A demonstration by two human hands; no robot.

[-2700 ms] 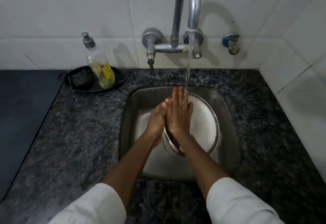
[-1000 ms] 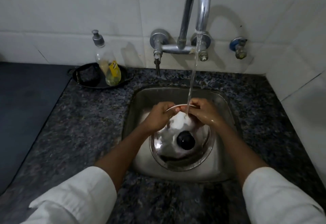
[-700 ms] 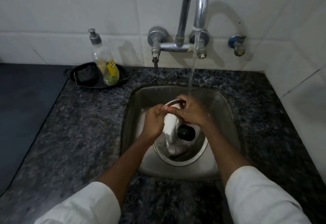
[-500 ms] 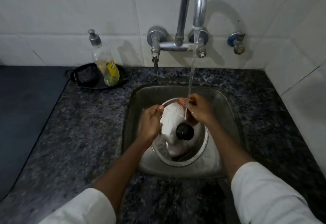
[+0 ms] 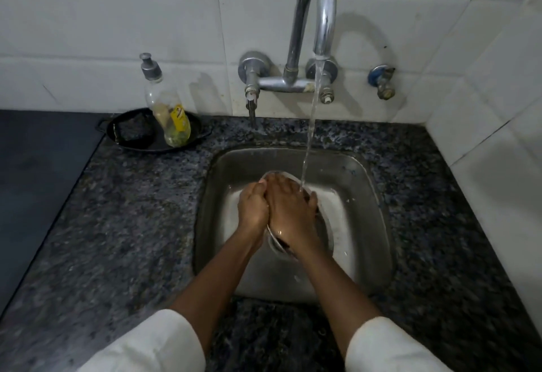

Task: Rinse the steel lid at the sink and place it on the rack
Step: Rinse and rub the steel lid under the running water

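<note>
The steel lid [image 5: 325, 219] stands on edge inside the steel sink [image 5: 372, 195], mostly hidden behind my hands; only its rim and a strip of its face show. My left hand [image 5: 252, 206] grips the lid's left side. My right hand [image 5: 289, 210] lies flat across the lid's face, fingers spread over its top edge. Water runs from the chrome tap [image 5: 318, 20] in a thin stream that lands on the lid's upper rim by my right fingertips. The lid's black knob is out of sight. No rack is in view.
A black dish [image 5: 132, 144] with a dark scrubber and a soap bottle [image 5: 170, 110] sits on the speckled granite counter [image 5: 132, 225] at the back left. A small blue-capped valve [image 5: 381, 80] is on the tiled wall. White wall tiles close in on the right.
The lid has been turned from lying knob-up to standing on edge. My right hand moved from its top rim to flat across its face; foam on it is no longer visible.
</note>
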